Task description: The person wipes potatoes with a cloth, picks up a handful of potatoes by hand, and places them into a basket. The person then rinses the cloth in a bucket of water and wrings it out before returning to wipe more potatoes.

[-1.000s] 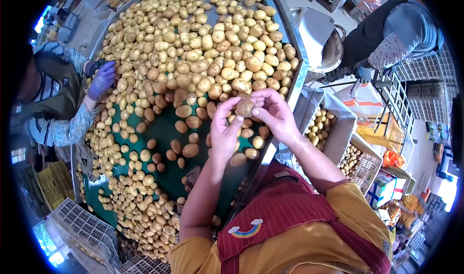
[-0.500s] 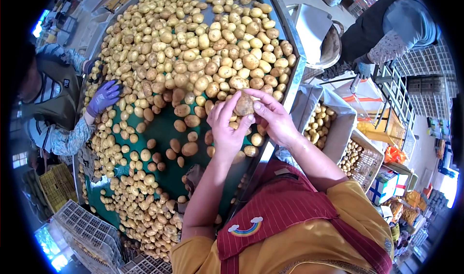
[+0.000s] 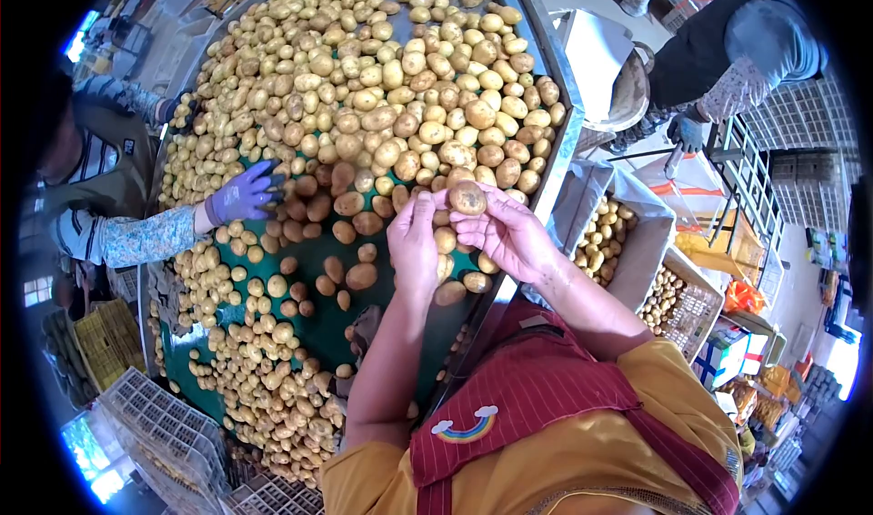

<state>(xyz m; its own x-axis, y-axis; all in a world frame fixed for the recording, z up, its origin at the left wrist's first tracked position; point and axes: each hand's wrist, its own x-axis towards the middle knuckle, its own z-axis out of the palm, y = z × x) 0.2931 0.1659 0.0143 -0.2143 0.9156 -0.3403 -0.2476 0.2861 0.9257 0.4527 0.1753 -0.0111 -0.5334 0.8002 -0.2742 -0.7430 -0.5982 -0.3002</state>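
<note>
A round brownish potato (image 3: pixel 467 198) is in my right hand (image 3: pixel 511 235), gripped between thumb and fingers above the heap. Close beside it, to the left, is my left hand (image 3: pixel 415 247), its fingers curled together with the thumb; whether anything is inside them is hidden. Below and around both hands, many loose potatoes (image 3: pixel 361 276) lie on the green surface (image 3: pixel 314 324) of the sorting table. A denser pile of potatoes (image 3: pixel 391 74) spreads over the far part.
Across the table, a co-worker's purple-gloved hand (image 3: pixel 244 194) reaches over potatoes. The table's metal rim (image 3: pixel 566 142) runs along my right. Beyond it stand a lined crate of potatoes (image 3: pixel 637 229) and a plastic crate (image 3: pixel 696 306). Another person (image 3: pixel 718 51) works at the upper right. Crates (image 3: pixel 168 429) stand lower left.
The potato has turned over and shifted slightly right in my right hand. My left hand has drawn back from it and curled up. The co-worker's purple glove has moved right over the table.
</note>
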